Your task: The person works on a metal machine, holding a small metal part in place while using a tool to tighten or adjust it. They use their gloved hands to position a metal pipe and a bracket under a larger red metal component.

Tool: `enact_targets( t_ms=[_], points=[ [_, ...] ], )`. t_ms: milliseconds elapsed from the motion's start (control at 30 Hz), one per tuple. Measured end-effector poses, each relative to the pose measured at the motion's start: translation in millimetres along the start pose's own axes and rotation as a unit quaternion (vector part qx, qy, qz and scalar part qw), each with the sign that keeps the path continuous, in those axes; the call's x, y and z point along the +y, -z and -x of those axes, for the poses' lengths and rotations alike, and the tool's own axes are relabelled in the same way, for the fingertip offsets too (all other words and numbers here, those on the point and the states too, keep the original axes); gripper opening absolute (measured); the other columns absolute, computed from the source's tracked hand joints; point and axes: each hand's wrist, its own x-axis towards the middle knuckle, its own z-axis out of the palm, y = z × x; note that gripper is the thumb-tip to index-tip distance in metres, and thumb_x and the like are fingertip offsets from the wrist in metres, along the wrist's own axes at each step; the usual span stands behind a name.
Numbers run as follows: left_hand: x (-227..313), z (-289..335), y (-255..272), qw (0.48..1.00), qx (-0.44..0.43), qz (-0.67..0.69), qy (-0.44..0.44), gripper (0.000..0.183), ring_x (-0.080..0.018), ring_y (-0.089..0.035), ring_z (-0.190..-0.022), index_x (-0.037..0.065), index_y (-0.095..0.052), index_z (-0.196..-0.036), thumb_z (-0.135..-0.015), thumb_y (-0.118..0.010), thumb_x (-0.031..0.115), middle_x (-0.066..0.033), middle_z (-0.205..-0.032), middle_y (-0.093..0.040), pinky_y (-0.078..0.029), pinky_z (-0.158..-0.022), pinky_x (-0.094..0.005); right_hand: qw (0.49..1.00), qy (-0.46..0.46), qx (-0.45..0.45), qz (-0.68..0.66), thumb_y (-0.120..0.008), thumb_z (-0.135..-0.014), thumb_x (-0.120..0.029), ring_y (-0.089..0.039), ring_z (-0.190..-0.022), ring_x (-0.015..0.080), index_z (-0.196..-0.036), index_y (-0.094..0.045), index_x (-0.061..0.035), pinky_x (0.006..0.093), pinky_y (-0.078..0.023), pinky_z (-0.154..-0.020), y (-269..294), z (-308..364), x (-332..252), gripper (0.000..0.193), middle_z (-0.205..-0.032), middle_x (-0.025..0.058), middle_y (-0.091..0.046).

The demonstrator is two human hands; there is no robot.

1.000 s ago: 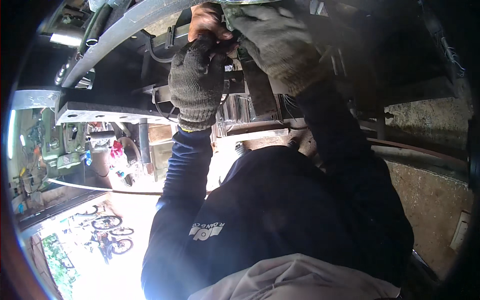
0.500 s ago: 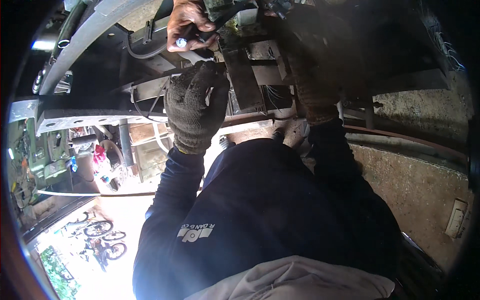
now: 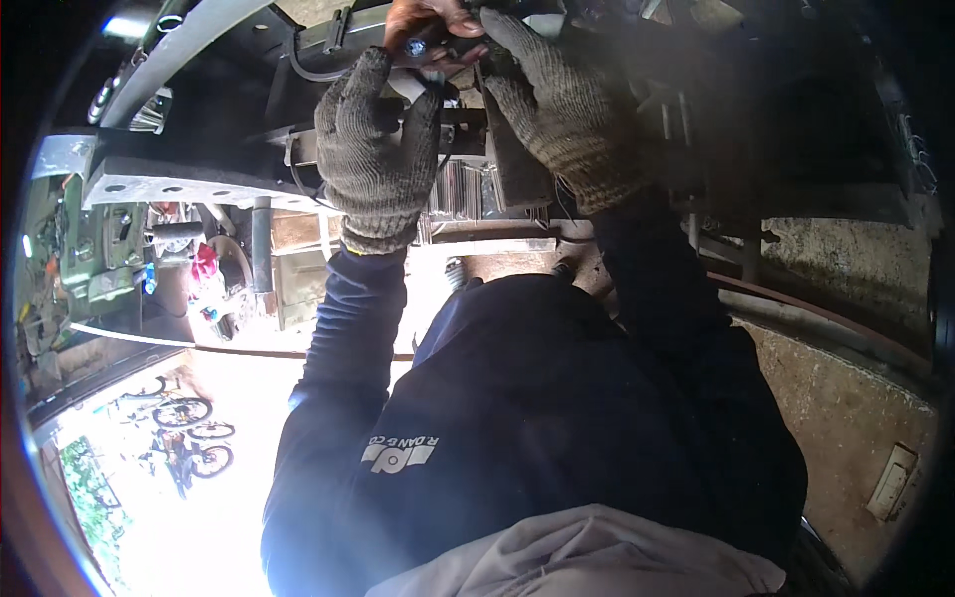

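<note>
Both my hands wear grey knit gloves and reach up to the dark underside of a vehicle. My left hand (image 3: 378, 149) has its fingers spread and lies flat against a black metal bracket (image 3: 298, 149) and a cable. My right hand (image 3: 567, 109) stretches up beside it, its fingertips near a finned metal block (image 3: 463, 189). Whether it grips anything is hidden. Another person's bare hand (image 3: 428, 22) comes in from the top edge, closed on a dark tool handle with a blue end (image 3: 416, 45), just above my left hand's fingers.
A grey frame rail with holes (image 3: 159, 179) runs along the left. A curved pale bar (image 3: 179, 50) and hoses cross above it. A concrete wall (image 3: 856, 398) stands at the right. Parked bicycles (image 3: 184, 438) show in bright daylight at the lower left.
My right hand has come clearly into sight and risen toward the bare hand. My left hand stays on the bracket. The bare hand with the tool sits closer to my gloves.
</note>
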Motion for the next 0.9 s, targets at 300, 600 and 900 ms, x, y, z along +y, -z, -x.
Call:
enact_targets(
  t_ms=[300,600,900],
  points=[
    [21,27,-5,0.985,-0.12,0.111,0.063,0.03,-0.0268,-0.074,-0.091,0.003,-0.07,-0.119,-0.09,-0.078,0.012,-0.0154,-0.109,-0.075,-0.058,-0.08,-0.0358,0.996,-0.02,0.015,-0.082,-0.081,-0.088,-0.023,-0.067,-0.114,0.0347,-0.135,-0.063,-0.0069,0.0429,-0.056,-0.097,-23,13,18,0.052,-0.124,0.0206,-0.068],
    [22,35,-9,0.973,-0.158,0.142,0.094,0.032,-0.0285,-0.074,-0.104,0.002,-0.07,-0.122,-0.092,-0.077,0.011,-0.0177,-0.116,-0.074,-0.057,-0.089,-0.0371,0.967,-0.074,0.015,-0.244,-0.078,-0.091,-0.017,-0.068,-0.115,0.0308,-0.144,-0.054,-0.0073,0.0391,-0.057,-0.097,-57,15,27,0.059,-0.131,0.0183,-0.065],
    [16,41,-22,0.923,-0.139,0.286,0.215,0.03,-0.0211,-0.073,-0.103,0.002,-0.068,-0.123,-0.095,-0.074,0.01,-0.0133,-0.116,-0.075,-0.056,-0.091,-0.0329,0.933,-0.049,-0.004,-0.356,-0.064,-0.1,-0.01,-0.056,-0.13,0.0264,-0.151,-0.045,0.0001,0.0401,-0.044,-0.113,-23,-1,25,0.056,-0.139,0.0179,-0.06]
  ],
)
